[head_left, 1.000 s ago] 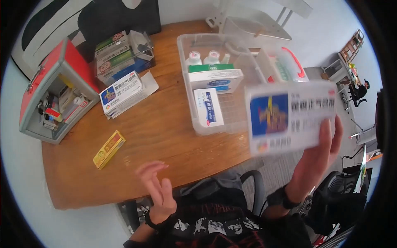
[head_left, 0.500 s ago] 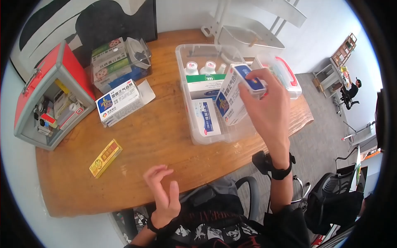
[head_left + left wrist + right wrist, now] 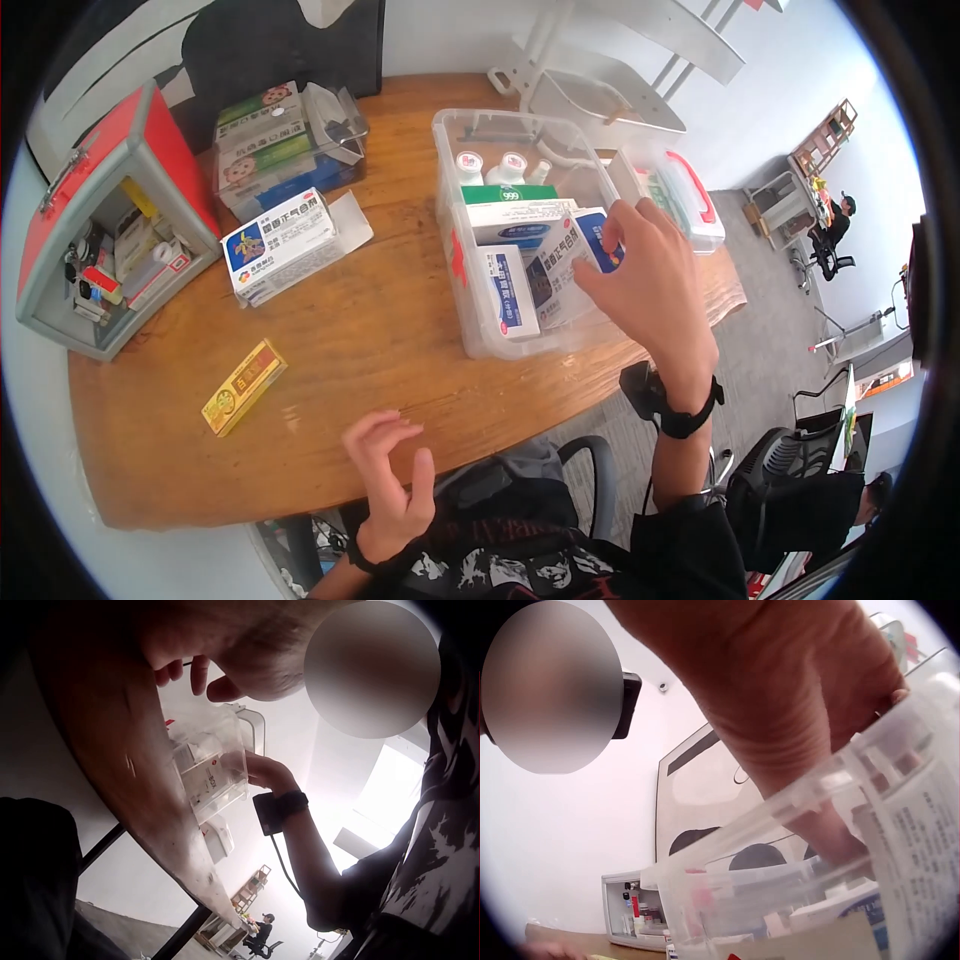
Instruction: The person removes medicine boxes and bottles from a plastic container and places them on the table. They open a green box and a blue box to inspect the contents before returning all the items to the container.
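Observation:
My right hand grips a white-and-blue medicine box by its upper end. That box stands upright inside the clear plastic bin, at its near right corner. In the right wrist view my thumb reaches down past the bin's rim, and the printed side of the medicine box shows through the wall. Beside it in the bin are another white-and-blue box, a green-topped box and white bottles. My left hand hovers at the table's front edge, fingers loosely bent, holding nothing.
On the wooden table lie a yellow box and a white medicine box with its flap out. A red-and-grey first-aid case stands left, a clear box of cartons behind. A red-handled case sits right of the bin.
My right hand has carried the medicine box from in front of me, over the bin, and down into its near right corner. My left hand has stayed nearly in place.

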A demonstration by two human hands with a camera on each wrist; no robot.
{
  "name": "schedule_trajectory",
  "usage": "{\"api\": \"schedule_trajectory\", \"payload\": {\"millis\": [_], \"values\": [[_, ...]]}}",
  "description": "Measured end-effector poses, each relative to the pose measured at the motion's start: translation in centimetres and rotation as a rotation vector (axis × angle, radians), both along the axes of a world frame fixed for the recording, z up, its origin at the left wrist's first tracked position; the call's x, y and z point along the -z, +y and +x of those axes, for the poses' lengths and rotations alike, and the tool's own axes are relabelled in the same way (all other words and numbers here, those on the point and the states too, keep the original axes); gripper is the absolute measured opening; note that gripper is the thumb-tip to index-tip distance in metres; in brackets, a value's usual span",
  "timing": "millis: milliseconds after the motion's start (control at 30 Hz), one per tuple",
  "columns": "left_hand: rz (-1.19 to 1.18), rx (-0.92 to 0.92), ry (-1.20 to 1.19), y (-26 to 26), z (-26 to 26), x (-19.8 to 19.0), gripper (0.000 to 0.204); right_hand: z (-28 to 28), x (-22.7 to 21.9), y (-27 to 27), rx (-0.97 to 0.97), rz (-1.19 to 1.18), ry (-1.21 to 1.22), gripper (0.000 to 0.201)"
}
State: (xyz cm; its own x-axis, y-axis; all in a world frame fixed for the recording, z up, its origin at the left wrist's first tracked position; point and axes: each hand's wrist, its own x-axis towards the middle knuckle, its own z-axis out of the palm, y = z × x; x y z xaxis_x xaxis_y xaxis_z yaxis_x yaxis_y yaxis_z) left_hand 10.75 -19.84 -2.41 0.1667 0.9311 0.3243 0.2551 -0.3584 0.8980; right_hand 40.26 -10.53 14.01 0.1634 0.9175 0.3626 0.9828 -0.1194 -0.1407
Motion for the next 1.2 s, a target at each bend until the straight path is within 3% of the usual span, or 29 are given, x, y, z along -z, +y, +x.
{"api": "schedule_trajectory", "payload": {"millis": [133, 233, 433, 633, 733, 967, 1067, 1167, 1200], "values": [[0.009, -0.004, 0.021, 0.0, 0.1, 0.3, 0.027, -0.3, 0.0, -0.2, 0.096, -0.001, 0.176, 0.030], [-0.012, -0.004, 0.077, -0.1, 0.3, -0.2, 0.027, -0.2, -0.1, -0.2, 0.106, -0.048, 0.121, 0.031], [-0.127, 0.010, 0.060, -0.6, 0.0, 0.3, 0.027, 0.7, -0.1, 0.9, 0.030, -0.074, 0.211, 0.034], [-0.083, 0.095, 0.114, 0.5, 0.0, -1.1, 0.016, 1.8, 1.3, -0.8, -0.076, 0.336, 0.389, 0.021], [-0.212, 0.141, 0.116, -0.5, -0.7, 0.0, 0.028, 3.1, 3.7, -3.2, -0.041, 0.507, 0.460, 0.020], [-0.197, 0.064, 0.154, -0.3, 0.7, -0.9, 0.016, 4.7, 5.9, -4.2, -0.225, 0.513, 0.340, 0.038], [-0.068, 0.058, 0.092, 1.0, 0.3, -2.1, 0.020, 4.6, 6.7, -4.2, -0.277, 0.519, 0.322, 0.039], [0.455, 0.046, -0.119, 6.2, 0.2, -6.3, 0.021, 4.7, 7.0, -4.4, -0.329, 0.500, 0.354, 0.036], [0.454, -0.069, -0.100, 6.5, -0.2, -7.4, 0.019, 4.9, 7.1, -4.3, -0.357, 0.487, 0.358, 0.033]]}}
